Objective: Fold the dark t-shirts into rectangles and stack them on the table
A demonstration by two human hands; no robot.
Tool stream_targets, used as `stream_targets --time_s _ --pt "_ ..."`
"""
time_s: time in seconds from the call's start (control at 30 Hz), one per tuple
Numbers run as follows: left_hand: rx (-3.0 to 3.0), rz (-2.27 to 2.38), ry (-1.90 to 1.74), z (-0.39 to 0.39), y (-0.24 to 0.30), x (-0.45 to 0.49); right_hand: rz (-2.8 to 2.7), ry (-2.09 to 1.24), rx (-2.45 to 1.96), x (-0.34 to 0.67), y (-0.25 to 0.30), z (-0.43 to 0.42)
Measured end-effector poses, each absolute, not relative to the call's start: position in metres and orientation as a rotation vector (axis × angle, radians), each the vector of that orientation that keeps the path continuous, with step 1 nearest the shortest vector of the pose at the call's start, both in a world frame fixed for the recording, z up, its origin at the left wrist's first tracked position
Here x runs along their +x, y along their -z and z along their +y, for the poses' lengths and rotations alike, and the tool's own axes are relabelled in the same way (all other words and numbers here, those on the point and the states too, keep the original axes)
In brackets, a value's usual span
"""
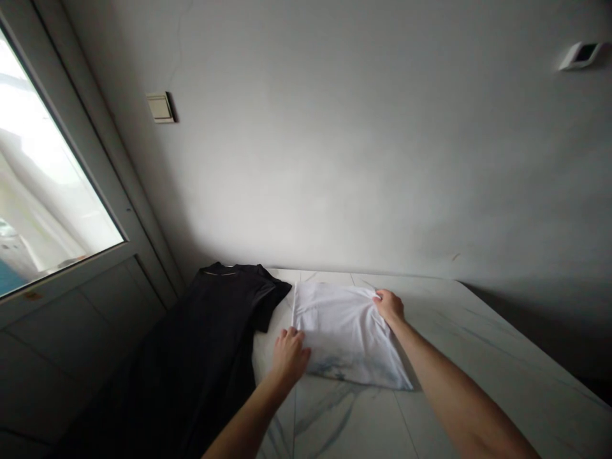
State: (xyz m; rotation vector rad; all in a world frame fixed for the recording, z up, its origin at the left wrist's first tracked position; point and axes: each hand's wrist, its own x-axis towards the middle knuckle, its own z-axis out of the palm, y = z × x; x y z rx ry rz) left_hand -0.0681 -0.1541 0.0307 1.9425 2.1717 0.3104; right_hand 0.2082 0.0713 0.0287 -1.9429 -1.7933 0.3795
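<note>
A folded white garment (345, 331) lies on a white marble-patterned table (478, 370). My left hand (289, 354) rests at the garment's near left edge, fingers curled on the cloth. At the far right corner of the garment, my right hand (390, 306) pinches the fabric. A black t-shirt (210, 344) is spread flat to the left of the white one, its sleeve almost touching it, and hangs over the table's left side.
A plain grey wall stands right behind the table, with a light switch (160, 107) at upper left and a small white device (581, 55) at upper right. A door with a large window pane (43, 191) is on the left.
</note>
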Motion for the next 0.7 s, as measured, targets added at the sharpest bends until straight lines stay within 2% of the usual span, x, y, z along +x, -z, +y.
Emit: stream_targets --time_s 0.2,0.33,0.47,0.57,0.6,0.63,0.7 --pt "1.609 2.336 -0.584 -0.074 -0.041 -0.085 -1.715 -0.505 -1.721 0.213 -0.035 0.068" --pt "1.525 2.376 -0.656 -0.052 -0.05 -0.087 -1.655 -0.608 -1.493 0.199 -0.052 0.047" --pt "1.619 2.282 -0.817 -0.071 -0.068 -0.092 -1.44 -1.259 -1.075 0.222 -0.08 -0.015" --pt "1.681 1.958 -0.915 -0.122 -0.097 -0.112 -1.52 -1.723 -0.879 0.27 -0.095 -0.085" --pt "1.663 1.673 -0.952 -0.146 -0.109 -0.122 -1.61 -1.845 -0.823 0.288 -0.097 -0.107" --pt "1.619 1.385 -0.9 -0.17 -0.122 -0.132 -1.713 -1.98 -0.751 0.305 -0.098 -0.127" --pt "1.533 0.928 -0.543 -0.211 -0.144 -0.149 -1.831 -2.214 -0.603 0.33 -0.098 -0.151"
